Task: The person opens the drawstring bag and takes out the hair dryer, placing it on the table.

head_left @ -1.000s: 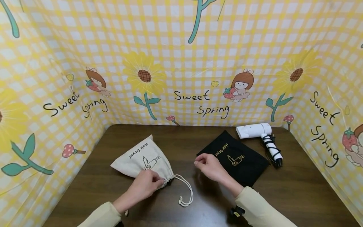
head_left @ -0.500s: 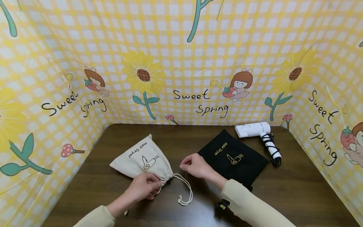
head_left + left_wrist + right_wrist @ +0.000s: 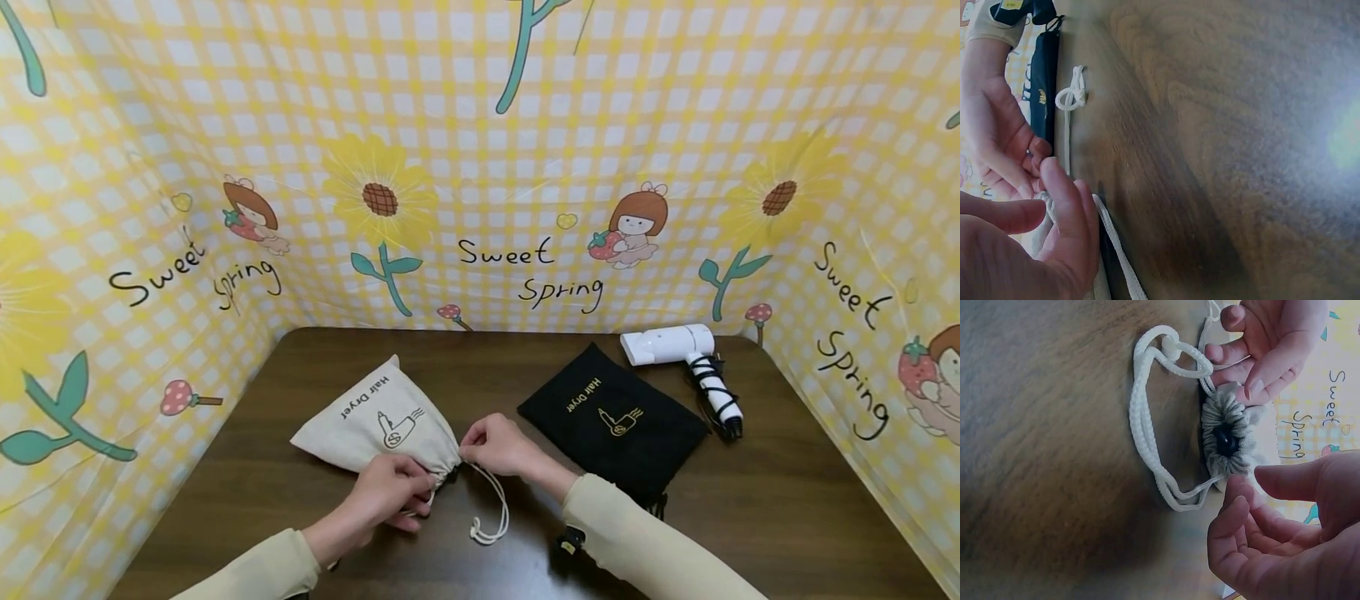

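Note:
A cream drawstring bag, printed "Hair Dryer", lies on the table with its gathered mouth toward me. In the right wrist view, something black shows inside the puckered opening. My left hand pinches the near-left side of the gathered neck. On the opposite side, my right hand has thumb and forefinger at the neck's edge, pinching the cloth where the cord comes out. The white cord loops out onto the table and ends in a knot. In the left wrist view, my left fingers partly hide the neck.
A black drawstring bag with gold "Hair Dryer" print lies flat to the right. Behind it, a white hair dryer rests with its black cable wound round the handle. Yellow checked cloth walls off the back and sides of the brown table.
My right hand has moved left from over the black bag to the cream bag's neck. My left hand stays at the neck, its fingers shifted slightly. The bags have hardly moved.

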The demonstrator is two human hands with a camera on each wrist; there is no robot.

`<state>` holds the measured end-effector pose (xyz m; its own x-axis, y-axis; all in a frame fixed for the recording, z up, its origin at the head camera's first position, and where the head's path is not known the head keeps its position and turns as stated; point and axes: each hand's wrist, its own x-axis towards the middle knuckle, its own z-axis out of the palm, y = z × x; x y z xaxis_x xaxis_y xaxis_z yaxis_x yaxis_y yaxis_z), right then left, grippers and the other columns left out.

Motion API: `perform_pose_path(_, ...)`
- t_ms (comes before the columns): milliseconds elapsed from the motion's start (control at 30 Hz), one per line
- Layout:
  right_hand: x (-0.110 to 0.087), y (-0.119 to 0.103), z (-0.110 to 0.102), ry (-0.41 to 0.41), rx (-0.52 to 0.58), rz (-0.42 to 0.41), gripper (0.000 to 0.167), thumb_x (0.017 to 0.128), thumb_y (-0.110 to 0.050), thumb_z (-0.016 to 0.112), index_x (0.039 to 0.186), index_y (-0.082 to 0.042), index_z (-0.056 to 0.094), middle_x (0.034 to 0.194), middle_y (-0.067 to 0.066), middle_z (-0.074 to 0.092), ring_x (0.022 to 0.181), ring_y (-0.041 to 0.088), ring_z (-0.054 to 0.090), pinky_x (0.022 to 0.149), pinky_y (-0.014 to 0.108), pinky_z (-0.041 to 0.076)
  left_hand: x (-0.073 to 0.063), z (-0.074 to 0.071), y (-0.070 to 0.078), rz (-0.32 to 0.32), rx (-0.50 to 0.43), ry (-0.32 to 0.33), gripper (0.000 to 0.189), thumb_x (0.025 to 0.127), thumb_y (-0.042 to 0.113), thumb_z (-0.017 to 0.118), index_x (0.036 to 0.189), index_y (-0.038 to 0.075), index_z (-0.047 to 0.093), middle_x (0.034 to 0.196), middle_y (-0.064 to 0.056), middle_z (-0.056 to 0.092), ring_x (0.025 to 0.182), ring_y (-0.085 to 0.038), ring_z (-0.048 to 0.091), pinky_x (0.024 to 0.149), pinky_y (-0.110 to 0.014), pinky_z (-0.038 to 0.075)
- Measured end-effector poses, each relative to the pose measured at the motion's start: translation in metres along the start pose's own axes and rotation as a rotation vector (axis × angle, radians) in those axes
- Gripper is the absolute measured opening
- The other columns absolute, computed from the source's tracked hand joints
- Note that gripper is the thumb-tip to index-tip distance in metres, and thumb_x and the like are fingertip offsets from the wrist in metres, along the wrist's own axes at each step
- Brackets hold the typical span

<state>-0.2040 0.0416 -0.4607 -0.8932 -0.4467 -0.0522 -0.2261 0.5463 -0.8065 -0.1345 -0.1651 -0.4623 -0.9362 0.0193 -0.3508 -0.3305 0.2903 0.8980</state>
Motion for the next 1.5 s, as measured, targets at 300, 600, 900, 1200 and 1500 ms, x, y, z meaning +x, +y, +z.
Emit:
perform_pose_path(300,0.007,0.002,0.005,0.015,-0.008,0.05,0.009,0.089,-0.013,0.078,0.081,-0.01,0.08,0.068,-0.006,0.065,0.063,0.007,0.055,0.061,0.024,0.046,-0.006,0.004,-0.002,-0.039,-0.15,-0.005,0.017,0.097,0.007,0.073,0.104,-0.003,0.062,0.088,-0.017,0.069,0.067,-0.028,0.075,0.051,-0.036,0.059)
perform_pose_path(600,0.014,0.0,0.004,-0.062,0.155,0.133,0.013,0.092,-0.004,0.076,0.079,-0.001,0.078,0.062,-0.001,0.063,0.051,0.008,0.054,0.051,0.023,0.048,-0.019,0.016,0.0,-0.064,-0.259,0.059,0.027,0.1,0.004,0.068,0.119,-0.004,0.051,0.097,-0.017,0.068,0.068,-0.034,0.076,0.047,-0.038,0.058)
perform_pose_path(900,0.013,-0.004,0.0,-0.066,0.163,0.136,0.011,0.092,-0.002,0.075,0.082,0.001,0.079,0.066,0.004,0.067,0.056,0.013,0.058,0.055,0.029,0.054,-0.033,0.02,0.003,-0.099,-0.31,0.04,0.033,0.103,0.014,0.062,0.121,-0.008,0.047,0.1,-0.019,0.068,0.072,-0.036,0.077,0.049,-0.038,0.059)
perform_pose_path(1200,0.014,-0.004,-0.001,-0.085,0.162,0.149,0.012,0.093,-0.004,0.075,0.083,0.002,0.079,0.065,0.004,0.066,0.054,0.012,0.057,0.055,0.029,0.054,-0.016,0.014,-0.002,-0.126,-0.3,0.039,0.031,0.106,0.019,0.063,0.114,-0.011,0.055,0.093,-0.019,0.075,0.073,-0.033,0.077,0.051,-0.033,0.059)
perform_pose_path(1500,0.014,-0.002,0.002,-0.088,0.174,0.146,0.015,0.093,-0.001,0.073,0.079,0.002,0.078,0.066,0.007,0.068,0.053,0.011,0.056,0.054,0.027,0.053,-0.002,0.014,-0.005,-0.138,-0.274,0.098,0.018,0.101,0.007,0.067,0.104,-0.007,0.057,0.084,-0.017,0.074,0.064,-0.024,0.076,0.045,-0.02,0.05)
